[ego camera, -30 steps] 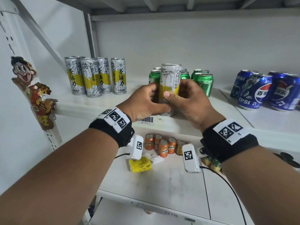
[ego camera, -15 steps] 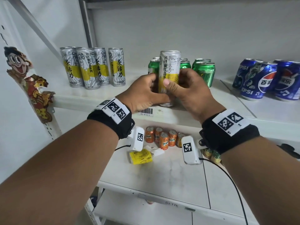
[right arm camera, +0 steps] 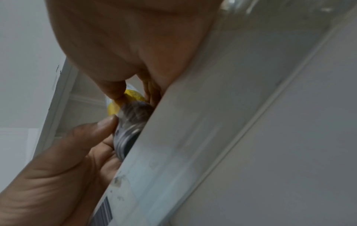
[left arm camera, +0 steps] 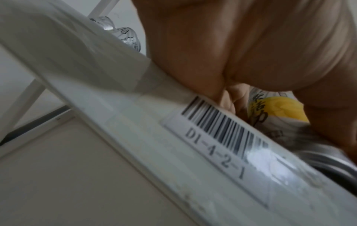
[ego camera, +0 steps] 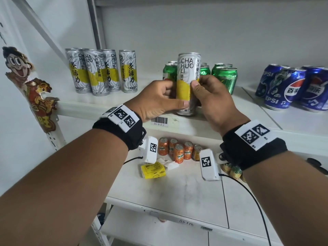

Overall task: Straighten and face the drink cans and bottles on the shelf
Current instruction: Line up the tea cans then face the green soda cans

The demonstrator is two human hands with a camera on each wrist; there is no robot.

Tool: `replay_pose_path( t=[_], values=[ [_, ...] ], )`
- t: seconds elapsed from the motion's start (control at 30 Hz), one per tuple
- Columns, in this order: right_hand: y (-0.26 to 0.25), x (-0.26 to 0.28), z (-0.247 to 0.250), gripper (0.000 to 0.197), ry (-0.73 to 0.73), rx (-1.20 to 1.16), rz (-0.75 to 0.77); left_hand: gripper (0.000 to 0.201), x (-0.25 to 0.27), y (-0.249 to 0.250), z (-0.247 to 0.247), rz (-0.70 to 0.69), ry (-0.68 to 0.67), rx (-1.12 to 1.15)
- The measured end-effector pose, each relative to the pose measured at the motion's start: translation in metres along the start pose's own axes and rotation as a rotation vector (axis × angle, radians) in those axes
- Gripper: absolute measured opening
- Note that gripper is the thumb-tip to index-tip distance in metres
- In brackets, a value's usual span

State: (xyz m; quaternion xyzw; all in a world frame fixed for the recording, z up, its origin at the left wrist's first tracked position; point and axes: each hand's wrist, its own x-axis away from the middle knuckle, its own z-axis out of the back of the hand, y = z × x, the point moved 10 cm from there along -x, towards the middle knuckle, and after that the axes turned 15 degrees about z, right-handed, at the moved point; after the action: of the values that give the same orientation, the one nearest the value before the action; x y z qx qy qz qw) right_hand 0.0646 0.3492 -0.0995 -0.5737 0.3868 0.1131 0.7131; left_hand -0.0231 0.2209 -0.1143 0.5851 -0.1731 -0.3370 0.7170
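Note:
A tall silver-and-yellow tea can [ego camera: 188, 75] stands near the front edge of the white shelf [ego camera: 110, 105], its "CHA HUO LI" side toward me. My left hand [ego camera: 160, 100] grips its lower left side, thumb across the front. My right hand [ego camera: 211, 96] grips its right side, thumb on the yellow band. The left wrist view shows the can [left arm camera: 278, 113] under my palm; the right wrist view shows its base [right arm camera: 129, 130] between both hands. Several matching tea cans [ego camera: 99, 71] stand at the back left. Green cans [ego camera: 225, 77] stand behind the held can.
Blue Pepsi cans [ego camera: 291, 87] stand on the shelf to the right. A barcode label [ego camera: 159, 120] marks the shelf's front edge. The lower shelf [ego camera: 177, 192] holds small orange cans [ego camera: 179, 151] and a yellow packet [ego camera: 153, 172]. A cartoon sticker [ego camera: 28, 86] hangs on the left upright.
The can has turned between my hands: its small-print side faced me, now the "CHA HUO LI" side does. Both hands stay on it in front of the green cans.

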Motion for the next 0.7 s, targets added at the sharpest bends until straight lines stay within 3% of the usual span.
replay_pose_path(
  t=[0.13, 0.3, 0.5, 0.7],
  values=[
    [-0.008, 0.003, -0.004, 0.044, -0.059, 0.063, 0.047, 0.065, 0.004, 0.0, 0.001, -0.014, 0.005, -0.007],
    [-0.011, 0.003, -0.003, 0.05, -0.068, 0.099, 0.064, 0.07, 0.006, 0.004, 0.005, -0.026, 0.062, -0.056],
    [-0.007, 0.004, -0.005, 0.038, -0.063, 0.016, 0.017, 0.07, 0.006, 0.004, -0.005, 0.005, -0.009, -0.056],
    [-0.008, 0.003, 0.003, 0.024, 0.02, 0.063, 0.007, 0.055, 0.0, -0.001, -0.003, 0.036, -0.048, 0.026]
  ],
)
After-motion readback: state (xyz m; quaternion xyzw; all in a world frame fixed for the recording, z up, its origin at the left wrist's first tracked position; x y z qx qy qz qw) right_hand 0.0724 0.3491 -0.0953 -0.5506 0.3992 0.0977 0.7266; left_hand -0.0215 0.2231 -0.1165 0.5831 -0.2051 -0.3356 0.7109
